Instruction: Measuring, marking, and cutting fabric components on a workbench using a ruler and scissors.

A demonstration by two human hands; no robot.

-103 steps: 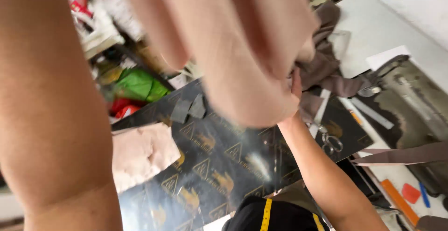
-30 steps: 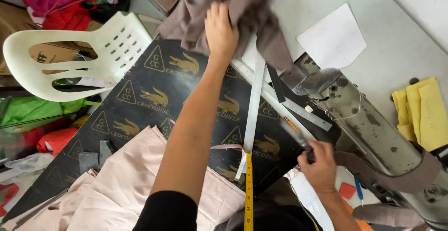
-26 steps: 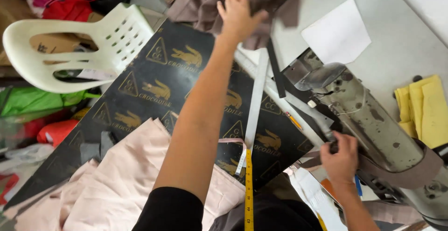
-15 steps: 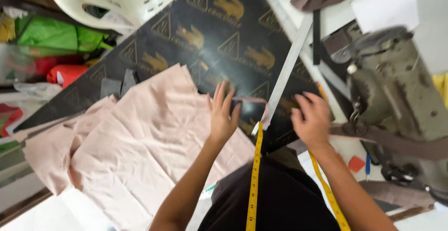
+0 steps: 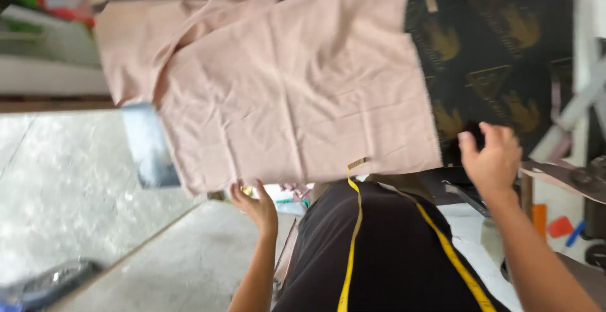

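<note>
Across the dark printed worktop [image 5: 505, 28]: a large piece of pale pink cloth [image 5: 297, 85], spread nearly flat with light creases, long axis running roughly left to right in the view, near edge hanging just over the worktop's edge toward the body. At the upper left, a second layer of the same pink cloth [image 5: 132, 41], folded and lapping under the main sheet.

Below the near left corner of the cloth: left hand [image 5: 255, 205], fingers loosely curled upward, touching or just under the hem; grip on the cloth not clear, blurred by motion. Off the right edge of the cloth: right hand [image 5: 495, 160], fingers spread and open, clamped on nothing, raised over the dark worktop, just beside the cloth's frayed right edge but apart from it.

Around the neck, over a black shirt [image 5: 391, 255]: yellow measuring tape [image 5: 353, 236], two strands hanging down, one end lying at the cloth's near hem.

At the far right: grey machine parts [image 5: 587, 179], blurred; small red and blue items [image 5: 562, 227] near them, too blurred to tell. At lower left: pale stone-like floor [image 5: 69, 192].
</note>
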